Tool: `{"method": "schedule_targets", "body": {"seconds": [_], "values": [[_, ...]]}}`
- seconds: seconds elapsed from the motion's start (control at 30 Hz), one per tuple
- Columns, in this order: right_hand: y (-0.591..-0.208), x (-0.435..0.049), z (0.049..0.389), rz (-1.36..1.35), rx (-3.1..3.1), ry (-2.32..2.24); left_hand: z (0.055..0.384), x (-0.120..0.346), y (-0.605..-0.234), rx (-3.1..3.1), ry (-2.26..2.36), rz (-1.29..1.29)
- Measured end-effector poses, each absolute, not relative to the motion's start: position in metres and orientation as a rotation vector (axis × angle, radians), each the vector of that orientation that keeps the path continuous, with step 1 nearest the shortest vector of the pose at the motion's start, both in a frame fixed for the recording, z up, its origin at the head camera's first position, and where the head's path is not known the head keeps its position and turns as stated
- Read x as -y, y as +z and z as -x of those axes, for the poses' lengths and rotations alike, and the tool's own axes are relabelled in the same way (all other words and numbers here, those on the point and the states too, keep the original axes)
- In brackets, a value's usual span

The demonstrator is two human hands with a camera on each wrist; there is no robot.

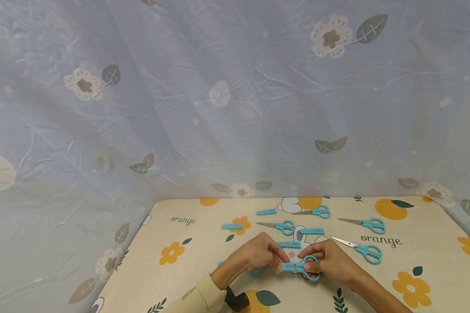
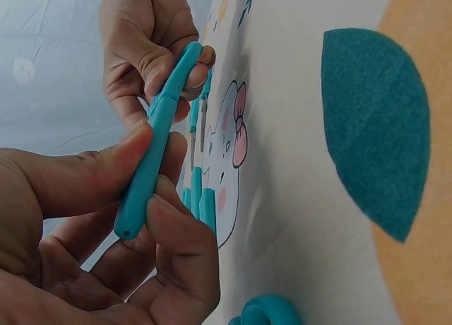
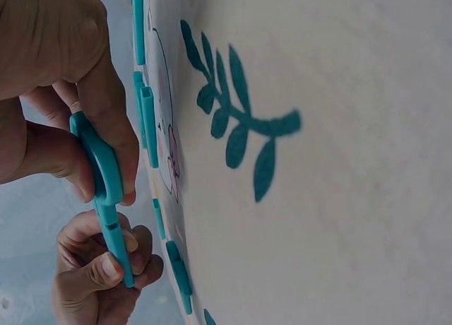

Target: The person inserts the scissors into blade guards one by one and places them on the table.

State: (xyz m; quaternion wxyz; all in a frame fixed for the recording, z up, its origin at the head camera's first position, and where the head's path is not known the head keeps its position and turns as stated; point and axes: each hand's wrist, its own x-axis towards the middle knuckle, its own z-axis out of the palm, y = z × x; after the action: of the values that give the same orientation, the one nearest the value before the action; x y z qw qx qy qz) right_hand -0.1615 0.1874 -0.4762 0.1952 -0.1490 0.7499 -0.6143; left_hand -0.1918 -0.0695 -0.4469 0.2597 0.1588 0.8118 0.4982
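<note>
Both hands are on one pair of light-blue-handled scissors (image 1: 300, 266), held low over the cloth at the front. My left hand (image 1: 259, 255) pinches the blue blade cover (image 2: 141, 176) between thumb and fingers. My right hand (image 1: 330, 262) grips the scissors by the finger loops (image 3: 99, 159). The cover sits over the blades, hiding them, and its mouth lies at or very near the handle; any gap is too small to judge. Just behind the hands lies a loose blue cover (image 1: 290, 244), and another loose cover (image 1: 312, 231) is farther back.
Uncovered scissors (image 1: 368, 253) lie right of my right hand, with more scissors (image 1: 374, 225) behind. Other open-bladed scissors (image 1: 285, 227) and scissors (image 1: 321, 211) lie farther back. Loose covers (image 1: 232, 226) sit back left. Blue pieces (image 1: 254, 272) are partly hidden beneath my left wrist.
</note>
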Motion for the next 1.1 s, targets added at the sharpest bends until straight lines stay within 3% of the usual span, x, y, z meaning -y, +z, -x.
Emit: {"method": "schedule_targets", "body": {"seconds": [1.1], "values": [[-0.4833,-0.1923,0.1604,0.439,-2.006,-1.721,0.1946,0.0645,-0.4521,-2.129,1.248,-0.446]]}}
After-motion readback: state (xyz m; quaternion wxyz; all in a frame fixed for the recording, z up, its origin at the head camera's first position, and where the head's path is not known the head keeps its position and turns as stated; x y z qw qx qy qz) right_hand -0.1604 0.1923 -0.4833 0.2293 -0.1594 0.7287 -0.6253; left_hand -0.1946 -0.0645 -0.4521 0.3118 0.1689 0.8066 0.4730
